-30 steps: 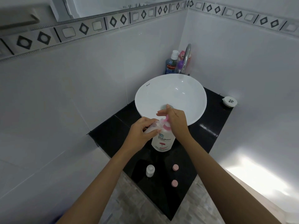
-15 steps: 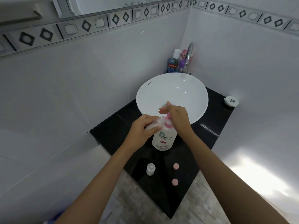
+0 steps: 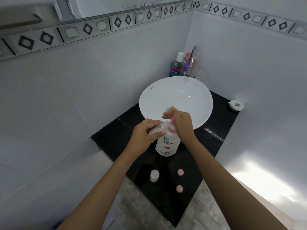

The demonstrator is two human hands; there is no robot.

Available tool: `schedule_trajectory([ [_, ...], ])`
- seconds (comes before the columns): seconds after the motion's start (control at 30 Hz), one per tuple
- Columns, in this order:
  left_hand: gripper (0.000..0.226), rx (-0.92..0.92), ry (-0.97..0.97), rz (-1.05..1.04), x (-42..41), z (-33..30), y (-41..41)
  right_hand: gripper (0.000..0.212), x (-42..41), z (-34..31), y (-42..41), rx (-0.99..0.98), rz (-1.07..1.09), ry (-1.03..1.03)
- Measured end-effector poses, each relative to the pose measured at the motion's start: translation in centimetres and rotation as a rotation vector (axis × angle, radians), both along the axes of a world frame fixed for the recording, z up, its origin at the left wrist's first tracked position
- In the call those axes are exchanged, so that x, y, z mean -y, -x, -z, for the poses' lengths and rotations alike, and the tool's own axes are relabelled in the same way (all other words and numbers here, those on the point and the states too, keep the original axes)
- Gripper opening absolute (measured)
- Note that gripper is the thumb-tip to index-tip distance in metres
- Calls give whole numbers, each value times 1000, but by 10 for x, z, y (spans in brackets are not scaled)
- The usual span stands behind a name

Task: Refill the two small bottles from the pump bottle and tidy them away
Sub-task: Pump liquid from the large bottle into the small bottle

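Left hand (image 3: 144, 135): grasps a small bottle (image 3: 156, 129), tilted against the pump spout.
Right hand (image 3: 181, 124): palm down on the pump head, fingers loose.
Pump bottle (image 3: 167, 144): upright on counter (image 3: 216, 146), before the basin (image 3: 176, 100).
Second bottle (image 3: 154, 175): uncapped, near two pink caps (image 3: 180, 172).

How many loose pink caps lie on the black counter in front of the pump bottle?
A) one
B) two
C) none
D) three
B: two pink caps lie apart on the black counter, right of the uncapped small bottle.
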State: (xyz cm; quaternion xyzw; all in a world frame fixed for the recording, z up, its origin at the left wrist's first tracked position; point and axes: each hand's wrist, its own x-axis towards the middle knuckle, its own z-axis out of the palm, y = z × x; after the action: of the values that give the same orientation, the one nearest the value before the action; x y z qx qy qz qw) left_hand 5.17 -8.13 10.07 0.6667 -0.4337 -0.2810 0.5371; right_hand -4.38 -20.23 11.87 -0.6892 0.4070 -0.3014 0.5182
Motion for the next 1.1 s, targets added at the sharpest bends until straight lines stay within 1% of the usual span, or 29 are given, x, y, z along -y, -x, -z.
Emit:
schedule_trajectory([
  [0.17, 36, 1, -1, -2, 1, 2, 0, 45, 0, 2, 0, -35, -10, 39],
  [0.37, 38, 6, -41, 8, 1, 11, 1, 46, -3, 16, 3, -5, -13, -151],
  [0.4, 39, 5, -48, 9, 1, 12, 2, 44, -6, 15, 4, 4, -18, -167],
  [0.47, 39, 3, -55, 8, 0, 13, 3, 30, -3, 16, 5, -30, -25, -179],
  [0.5, 38, 6, -56, 4, 0, 12, 3, 27, -3, 13, 5, -37, -25, -183],
  [0.53, 38, 12, -55, -1, 0, 12, 3, 28, 0, 12, 5, -74, -41, -141],
  [0.6, 37, 26, -45, -4, 0, 11, 4, 23, -1, 6, 0, -89, -69, -159],
  [0.67, 37, 26, -29, -9, -1, 9, 5, 30, -2, 0, 2, -35, -11, -150],
  [0.87, 39, -20, 0, -56, -2, 6, 11, 30, -3, -9, 7, 30, -47, -107],
  [1.0, 43, -69, 2, -73, -2, 7, 14, 23, -2, -8, 6, 20, -14, -8],
  [1.1, 44, -113, 3, -60, -3, 8, 14, 22, -3, -8, 6, -15, 22, 114],
])
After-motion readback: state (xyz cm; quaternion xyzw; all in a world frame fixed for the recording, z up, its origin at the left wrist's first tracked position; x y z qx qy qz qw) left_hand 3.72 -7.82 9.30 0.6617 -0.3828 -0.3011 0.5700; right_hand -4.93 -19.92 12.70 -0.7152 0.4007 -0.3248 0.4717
